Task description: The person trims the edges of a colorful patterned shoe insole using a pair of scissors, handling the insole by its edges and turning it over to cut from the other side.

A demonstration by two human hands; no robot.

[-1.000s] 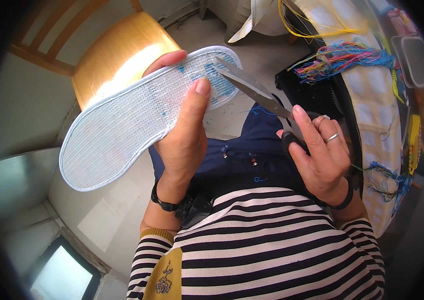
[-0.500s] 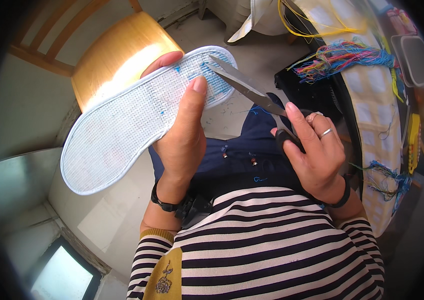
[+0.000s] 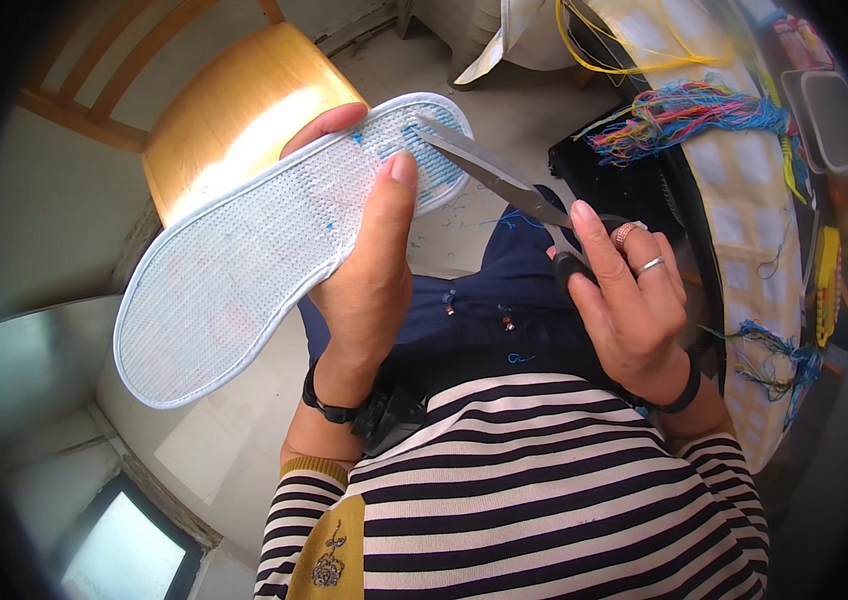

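A white, sole-shaped insole (image 3: 234,260) with pale blue edging is held up in front of me. My left hand (image 3: 369,260) grips it around its middle, thumb on the facing side and fingers behind. Rows of blue stitching (image 3: 431,165) cover part of its upper right end, and a few blue specks dot the surface. My right hand (image 3: 634,300) has its fingers in the handles of a pair of scissors (image 3: 494,178). The blades, slightly parted, reach left over the blue stitching with their tips at the insole's face.
A wooden chair (image 3: 244,110) stands at the upper left. On the right, a checked cloth (image 3: 744,220) covers a table bearing a bundle of multicoloured threads (image 3: 689,120), a smaller thread tangle (image 3: 779,365), yellow cord (image 3: 634,68) and a clear plastic box (image 3: 829,120). Blue thread scraps lie on my lap.
The insole has tilted a little, its lower left end moving down and left. My right hand and the scissors have shifted very slightly.
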